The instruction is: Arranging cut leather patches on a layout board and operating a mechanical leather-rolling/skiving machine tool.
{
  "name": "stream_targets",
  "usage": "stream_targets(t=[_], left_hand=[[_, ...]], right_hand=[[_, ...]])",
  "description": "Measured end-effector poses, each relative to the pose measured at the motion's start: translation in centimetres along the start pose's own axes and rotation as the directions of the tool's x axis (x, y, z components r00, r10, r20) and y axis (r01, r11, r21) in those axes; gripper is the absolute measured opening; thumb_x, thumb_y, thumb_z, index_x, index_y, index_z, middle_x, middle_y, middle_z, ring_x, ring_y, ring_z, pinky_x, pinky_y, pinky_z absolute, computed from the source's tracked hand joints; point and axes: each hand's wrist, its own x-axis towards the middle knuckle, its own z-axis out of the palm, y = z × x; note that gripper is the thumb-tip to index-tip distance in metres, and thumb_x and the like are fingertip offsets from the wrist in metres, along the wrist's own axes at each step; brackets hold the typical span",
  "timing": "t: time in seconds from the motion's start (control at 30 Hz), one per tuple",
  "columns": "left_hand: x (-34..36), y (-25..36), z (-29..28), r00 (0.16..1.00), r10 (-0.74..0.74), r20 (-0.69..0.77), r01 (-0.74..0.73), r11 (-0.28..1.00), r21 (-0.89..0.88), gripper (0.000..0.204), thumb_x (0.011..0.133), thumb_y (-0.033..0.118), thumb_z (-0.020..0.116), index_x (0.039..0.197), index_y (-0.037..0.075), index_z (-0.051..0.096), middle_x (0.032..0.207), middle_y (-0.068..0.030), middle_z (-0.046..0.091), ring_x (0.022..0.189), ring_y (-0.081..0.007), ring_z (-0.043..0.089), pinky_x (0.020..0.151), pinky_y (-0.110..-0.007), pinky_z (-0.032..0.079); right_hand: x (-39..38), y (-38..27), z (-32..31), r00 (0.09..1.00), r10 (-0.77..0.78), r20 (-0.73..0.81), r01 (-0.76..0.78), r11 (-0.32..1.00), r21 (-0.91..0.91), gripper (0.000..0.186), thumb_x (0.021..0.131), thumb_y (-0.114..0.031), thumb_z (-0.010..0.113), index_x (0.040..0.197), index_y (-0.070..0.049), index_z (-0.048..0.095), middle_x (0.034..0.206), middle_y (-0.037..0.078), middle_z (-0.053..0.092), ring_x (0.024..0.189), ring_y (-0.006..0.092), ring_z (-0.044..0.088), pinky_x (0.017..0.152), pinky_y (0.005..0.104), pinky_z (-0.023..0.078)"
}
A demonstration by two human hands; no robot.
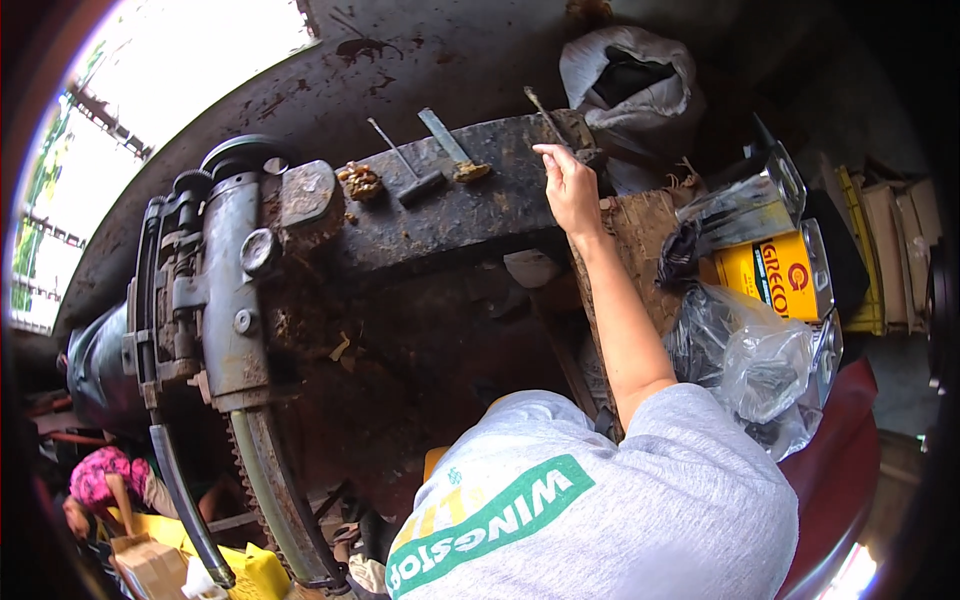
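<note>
My right hand [572,192] reaches over the far right end of a dark, worn bench [490,210]. Its fingers point away from me and to the left, and nothing shows between them. Just beyond the fingertips a thin stick [541,108] slants up from the bench end; whether the fingers touch it is unclear. Left of the hand lies a flat strip [440,132] with a yellow-brown crusted end. Beside that is a T-shaped tool [421,188] with a thin shaft and dark crosspiece, then a crusty brown lump [360,181]. My left hand is out of view.
A heavy metal machine [233,290] with wheels stands at the left. On the right are a white sack [630,130], brown cardboard [640,240], a yellow can [765,275] and clear plastic bags [765,365]. Another person [105,480] bends at lower left.
</note>
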Motion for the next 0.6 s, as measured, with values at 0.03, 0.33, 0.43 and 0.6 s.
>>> stream_targets(t=[0.03,0.33,0.43,0.6], left_hand=[[0.1,0.8,0.6,1.0,-0.011,0.006,0.011,1.0,-0.003,0.033,0.089,0.034,0.059,0.087,0.001,0.063,0.073,-0.0066,0.063,0.062,-0.0169,0.06,0.052,-0.031,0.047],[-5.5,9.8,4.8,0.993,0.096,0.074,-0.104,0.989,0.11,0.031,0.087,0.03,0.062,0.088,-0.001,0.065,0.076,-0.0083,0.065,0.064,-0.0172,0.062,0.058,-0.027,0.05],[-8.7,12.1,6.3,0.995,0.079,0.068,-0.093,0.964,0.25,0.033,0.088,0.037,0.06,0.092,0.005,0.067,0.085,-0.0064,0.068,0.071,-0.0141,0.063,0.064,-0.028,0.05],[-11.6,12.6,5.0,0.992,0.112,0.055,-0.121,0.969,0.213,0.031,0.089,0.039,0.057,0.088,0.01,0.067,0.083,-0.0012,0.067,0.076,-0.0109,0.06,0.065,-0.026,0.043]], right_hand=[[-0.6,-0.4,-1.0,0.998,-0.002,-0.059,0.002,1.0,0.001,0.019,0.09,-0.009,0.052,0.106,-0.004,0.061,0.093,0.018,0.065,0.082,0.0333,0.064,0.072,0.0375,0.049],[-5.5,6.8,-14.7,0.994,0.105,-0.011,-0.054,0.415,-0.908,0.06,0.072,-0.045,0.071,0.121,-0.014,0.056,0.116,0.015,0.056,0.106,0.0354,0.051,0.092,0.0479,0.04],[-4.7,10.5,-16.6,0.813,0.559,0.16,-0.212,0.541,-0.814,0.073,0.07,-0.058,0.068,0.123,-0.01,0.055,0.114,0.016,0.062,0.103,0.035,0.06,0.089,0.0451,0.045],[-4.4,13.0,-14.7,0.76,0.614,-0.214,-0.277,0.008,-0.961,0.055,0.081,-0.047,0.063,0.127,-0.018,0.054,0.12,0.009,0.061,0.106,0.0285,0.059,0.093,0.0401,0.044]])
